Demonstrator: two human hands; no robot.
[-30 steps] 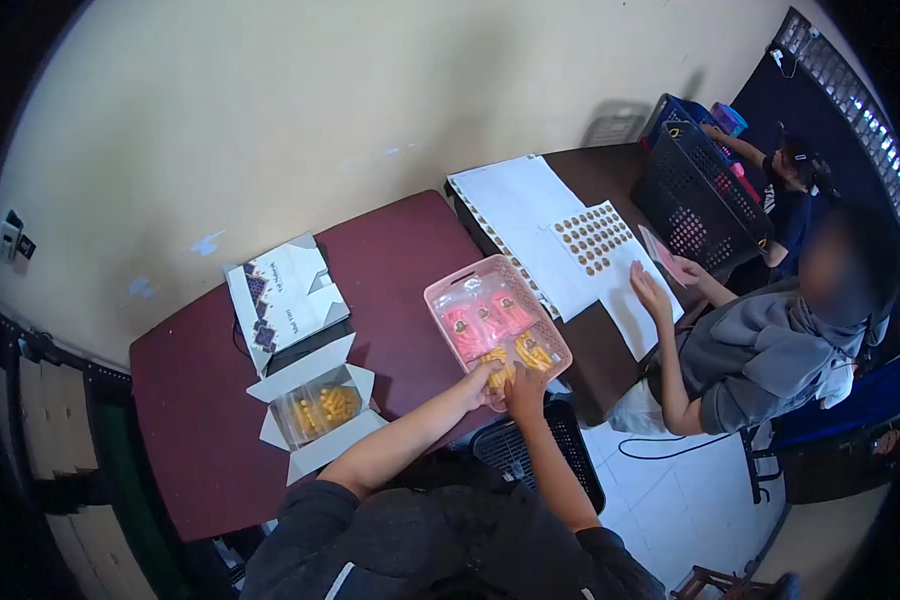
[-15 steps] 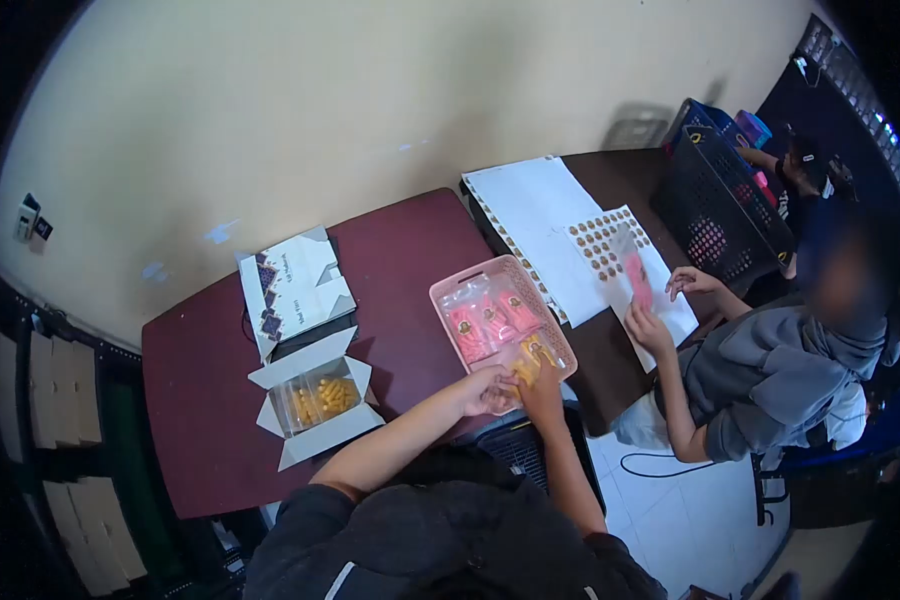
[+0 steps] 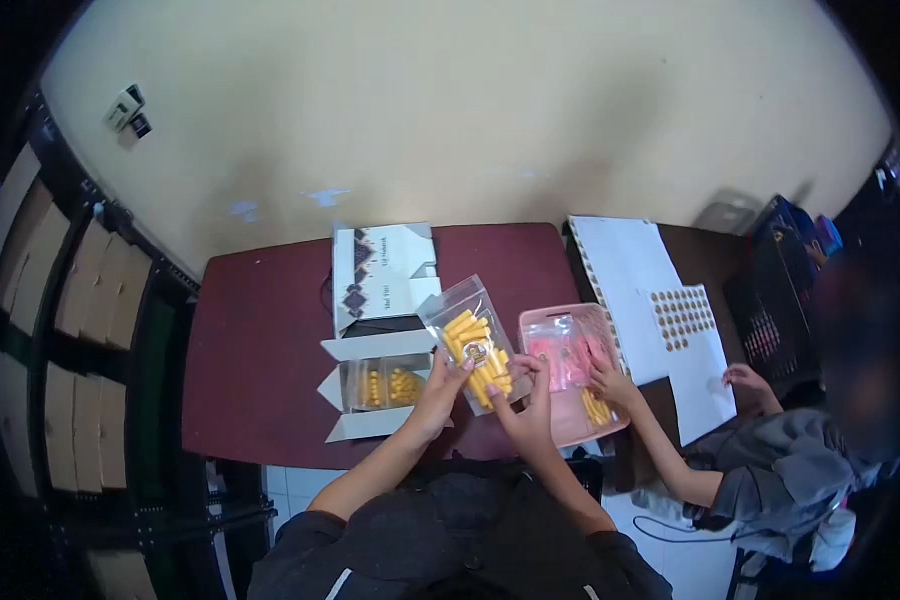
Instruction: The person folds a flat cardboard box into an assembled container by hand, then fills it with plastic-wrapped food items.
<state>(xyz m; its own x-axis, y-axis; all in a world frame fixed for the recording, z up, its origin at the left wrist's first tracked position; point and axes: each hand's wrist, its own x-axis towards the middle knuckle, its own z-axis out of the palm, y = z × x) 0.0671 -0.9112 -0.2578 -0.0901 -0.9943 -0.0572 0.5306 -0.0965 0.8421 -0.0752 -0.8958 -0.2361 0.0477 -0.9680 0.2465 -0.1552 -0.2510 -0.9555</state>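
A clear pouch of yellow stick snacks [image 3: 482, 345] with a round sticker is held up in front of me. My left hand [image 3: 438, 394] grips its left side, and my right hand [image 3: 526, 408] pinches its lower right part. Left of the pouch, an open white box [image 3: 375, 346] holds clear packs of yellow pieces [image 3: 390, 386]. To the right sits a pink basket [image 3: 560, 432] with pouches of pink snacks [image 3: 555, 362] and another yellow pouch [image 3: 596, 408]. A co-worker's hand [image 3: 610, 384] reaches into that basket over a pink pouch.
A folded printed white box [image 3: 390, 275] lies at the back of the maroon table [image 3: 260, 345]. White paper [image 3: 625, 255] and a sheet of round stickers [image 3: 682, 318] lie on the dark table at right. Dark crates [image 3: 760, 315] stand beyond; shelves with cartons [image 3: 70, 290] are at left.
I have lifted the yellow pouch out of the pink basket and brought it left, towards the open box. The co-worker's hand has moved into the basket with the pink pouch. My view has turned.
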